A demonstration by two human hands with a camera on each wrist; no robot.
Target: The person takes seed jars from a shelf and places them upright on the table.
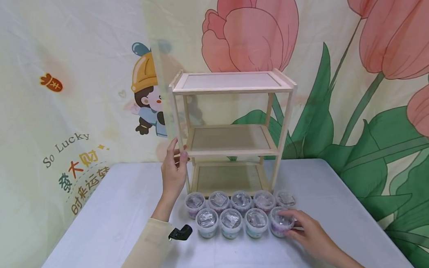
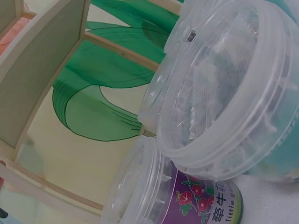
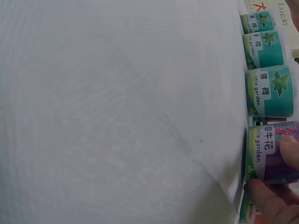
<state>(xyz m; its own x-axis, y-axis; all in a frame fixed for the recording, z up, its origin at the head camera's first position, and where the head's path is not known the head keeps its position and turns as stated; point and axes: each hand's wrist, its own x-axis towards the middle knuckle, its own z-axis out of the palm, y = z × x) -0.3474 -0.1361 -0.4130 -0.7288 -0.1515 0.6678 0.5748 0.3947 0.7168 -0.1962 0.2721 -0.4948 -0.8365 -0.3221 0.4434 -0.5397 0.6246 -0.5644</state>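
Observation:
My right hand (image 1: 312, 233) grips a small clear-lidded tub (image 1: 278, 228) at the right end of the front row. In the right wrist view this purple-labelled tub (image 3: 266, 158) has the thumb and fingers on its side. Tubs with green mint labels (image 3: 275, 88) stand beside it in a line. My left hand (image 1: 173, 171) holds the left front post of a three-tier wooden shelf (image 1: 234, 153), near its middle tier. Behind the front row, a second row of lidded tubs (image 1: 218, 200) stands before the shelf's bottom tier. Foil-like packets show through the lids.
A white cloth covers the table (image 1: 131, 221). Behind it hangs a printed backdrop (image 1: 345, 101) with tulips and a cartoon figure. A black strap-like piece (image 1: 181, 232) sits at my left sleeve (image 1: 142, 253). In the left wrist view, a lidded tub (image 2: 219, 93) looms close.

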